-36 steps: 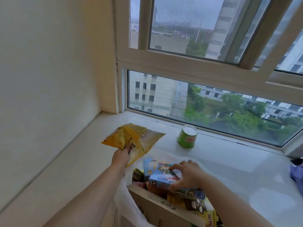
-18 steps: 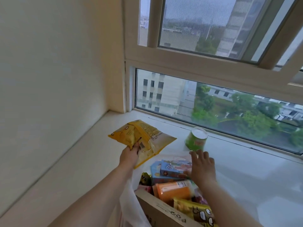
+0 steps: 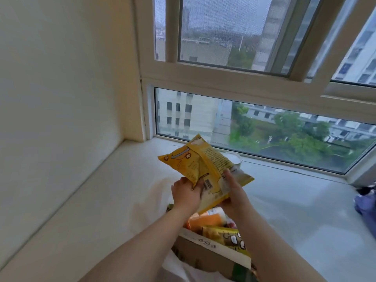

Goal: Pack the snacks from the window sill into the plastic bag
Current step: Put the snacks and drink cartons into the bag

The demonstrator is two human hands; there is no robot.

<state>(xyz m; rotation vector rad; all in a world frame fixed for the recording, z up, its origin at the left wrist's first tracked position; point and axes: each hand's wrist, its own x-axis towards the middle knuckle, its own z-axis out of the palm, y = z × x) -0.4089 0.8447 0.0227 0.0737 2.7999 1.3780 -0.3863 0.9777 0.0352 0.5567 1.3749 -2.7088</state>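
Much of the load is hidden. The white plastic bag point(image 3: 179, 269) shows only as a pale fold at the near edge of the window sill point(image 3: 97, 200), between the two forearms, and its mouth cannot be made out. Inside it, a cardboard box point(image 3: 203, 253) is cut off by the bottom of the frame, its printing too blurred to read. Past the box's edge, an orange packet point(image 3: 205, 219) and a yellow packet with cartoon eyes point(image 3: 227, 238) each show only in part; how many more snacks lie beneath them cannot be told.

One yellow snack bag point(image 3: 201, 165) is held in the air above the plastic bag, tilted, its far corner toward the window. Two hands grasp it: the left hand point(image 3: 186, 195) pinches its near-left edge by the barcode, and the right hand point(image 3: 234, 195) holds its near-right end, thumb on top; the fingers underneath are hidden by the bag.

One cup with a white lid point(image 3: 234, 157) stands on the sill close to the window glass, mostly covered by the yellow bag, so only its lid and a little of its side show. At the sill's right edge a purple-blue cloth item point(image 3: 366, 202) is cut off by the frame.
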